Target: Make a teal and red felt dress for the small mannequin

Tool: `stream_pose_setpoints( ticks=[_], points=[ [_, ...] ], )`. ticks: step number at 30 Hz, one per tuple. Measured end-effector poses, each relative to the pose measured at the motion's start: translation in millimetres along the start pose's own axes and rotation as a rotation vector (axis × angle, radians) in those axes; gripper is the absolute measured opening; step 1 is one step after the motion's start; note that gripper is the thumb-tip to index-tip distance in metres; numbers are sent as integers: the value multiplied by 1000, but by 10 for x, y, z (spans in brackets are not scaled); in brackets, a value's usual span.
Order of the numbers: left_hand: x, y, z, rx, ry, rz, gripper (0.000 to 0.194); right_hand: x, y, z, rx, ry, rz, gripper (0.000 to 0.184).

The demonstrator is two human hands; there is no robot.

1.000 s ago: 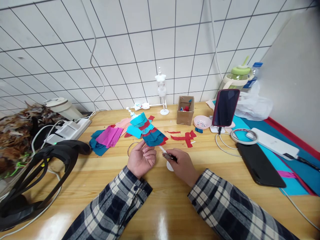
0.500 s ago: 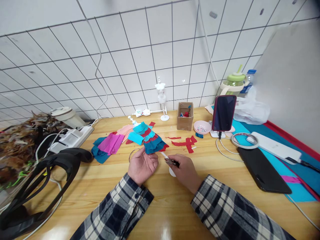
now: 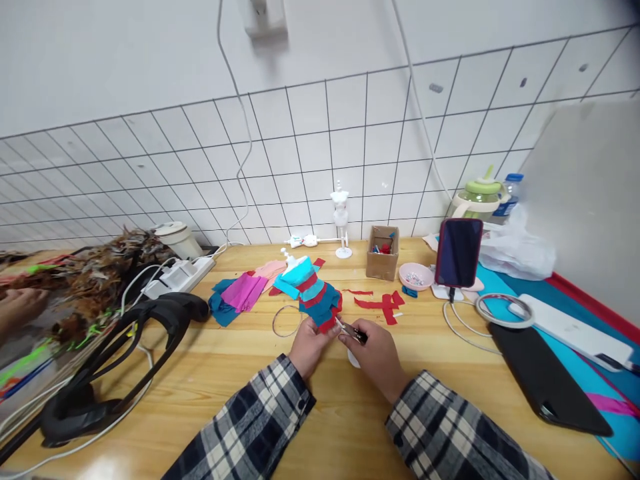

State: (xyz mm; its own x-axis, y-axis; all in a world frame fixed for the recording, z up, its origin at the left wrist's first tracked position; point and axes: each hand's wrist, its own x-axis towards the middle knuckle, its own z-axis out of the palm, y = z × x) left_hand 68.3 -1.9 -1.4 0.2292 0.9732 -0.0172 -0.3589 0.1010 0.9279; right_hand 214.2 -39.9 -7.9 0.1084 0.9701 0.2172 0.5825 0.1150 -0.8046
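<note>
The person's left hand (image 3: 310,345) is pinching the red hem (image 3: 328,325) of a layered dress (image 3: 314,293), seemingly steadying it; the dress is covering a tilted white dress form (image 3: 289,259) just beyond those fingers. The right hand (image 3: 379,353) is gripping a dark-handled tool (image 3: 359,335), apparently angled to bring its tip near the left fingertips. Red scraps (image 3: 390,308) are lying beyond the right fingers.

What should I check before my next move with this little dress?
1. Left hand on the dress hem: ok, fingers touch it.
2. Right hand holding the dark-handled tool: ok.
3. Tool tip open or shut: cannot tell, too small.
4. Dressed mannequin upright: not ok, it's tilted.
5. Red strips apart from both hands: ok.
6. Bead bowl upright: ok.
</note>
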Motion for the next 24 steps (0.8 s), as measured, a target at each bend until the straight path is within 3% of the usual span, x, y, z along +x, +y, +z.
stream_pose_setpoints(
  ticks=[3,7,14,19,24],
  points=[
    [17,5,-15,95,94,72,21,-20,-19,45,56,-37,-16,22],
    [49,1,-43,102,128,91,24,-10,-42,46,243,-54,-64,22],
    [61,-9,-46,123,158,93,28,63,27,32,446,47,93,42],
    [83,-3,-43,123,169,105,32,155,189,35,444,159,98,56],
    [115,-26,-57,64,194,85,38,246,268,54,357,181,111,53]
  ],
)
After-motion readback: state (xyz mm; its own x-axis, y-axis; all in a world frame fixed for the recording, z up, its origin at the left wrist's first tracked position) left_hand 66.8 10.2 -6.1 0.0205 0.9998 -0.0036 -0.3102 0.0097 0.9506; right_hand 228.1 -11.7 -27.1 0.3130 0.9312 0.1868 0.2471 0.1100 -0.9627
